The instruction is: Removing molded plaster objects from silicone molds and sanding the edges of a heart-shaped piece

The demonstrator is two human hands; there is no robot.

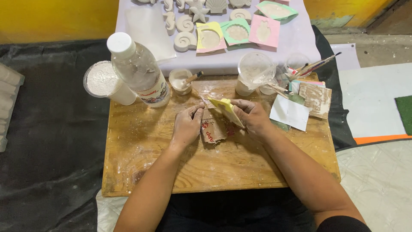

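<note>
We worked at a wooden board (pixel 180 167) dusted with white powder, laid over black cloth (pixel 47 141) beneath a yellow wall (pixel 56 17). At the board's far left corner stood a cup of white powder (pixel 102 80) and, just beside it, a clear plastic bottle (pixel 139 71). Near the board's middle our left hand (pixel 187 125) pinched a scrap of brown cardboard (pixel 213 129) — fingers pressed together on its top edge. Our right hand (pixel 252 117) gripped a yellow mould (pixel 226 109), tilted, touching the cardboard. Beyond the board's far edge, a pale sheet (pixel 296 38) carried plaster shells (pixel 185 32) and pastel moulds — at the board's right corner lay brushes (pixel 315 65).
</note>
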